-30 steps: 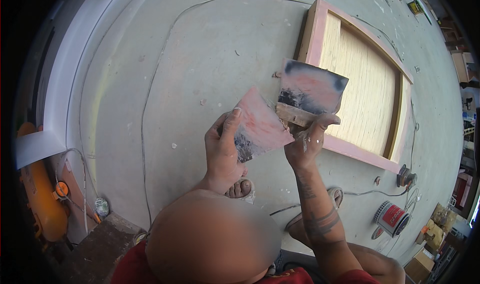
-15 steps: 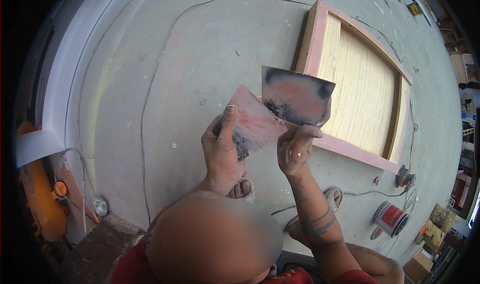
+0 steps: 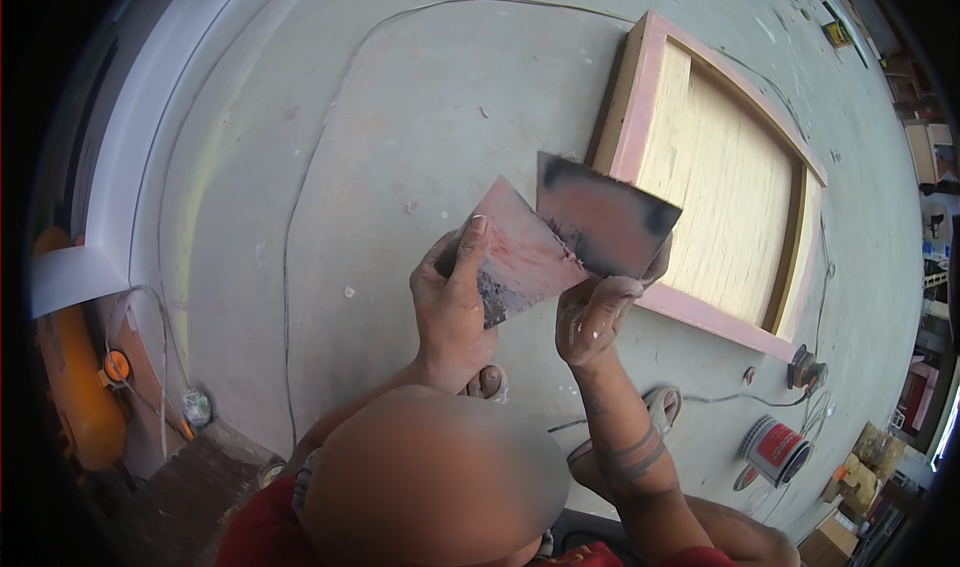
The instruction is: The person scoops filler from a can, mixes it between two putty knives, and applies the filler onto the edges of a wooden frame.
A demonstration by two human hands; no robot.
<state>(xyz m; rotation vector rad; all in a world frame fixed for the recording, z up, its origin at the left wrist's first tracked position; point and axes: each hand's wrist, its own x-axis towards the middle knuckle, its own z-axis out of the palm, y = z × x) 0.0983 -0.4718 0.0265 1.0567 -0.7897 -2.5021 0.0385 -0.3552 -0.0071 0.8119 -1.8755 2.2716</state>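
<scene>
My left hand [image 3: 447, 307] grips a thin flat plate [image 3: 528, 255] with its thumb on top. Pink paste streaks the plate's face, and dark speckled residue covers its near corner. A second dark square plate [image 3: 607, 215], with a smeared pink-grey middle, is held in my right hand [image 3: 597, 319]; the fingers reach around behind it and are partly hidden. The right edge of the left plate lies against the lower left part of the other plate's face, with crumbs of pink paste along that edge.
A wooden panel frame [image 3: 680, 305] with pinkish edges lies on the grey floor at the right. Near it are a corded sander [image 3: 806, 369] and a red-and-white can [image 3: 776, 451]. A cable [image 3: 290, 227] loops across the floor; an orange tank [image 3: 85, 397] stands at the left.
Both hands and plates have shifted slightly right and toward me. The left plate's edge has slid over the right plate, whose dark crumbly patch is now smaller.
</scene>
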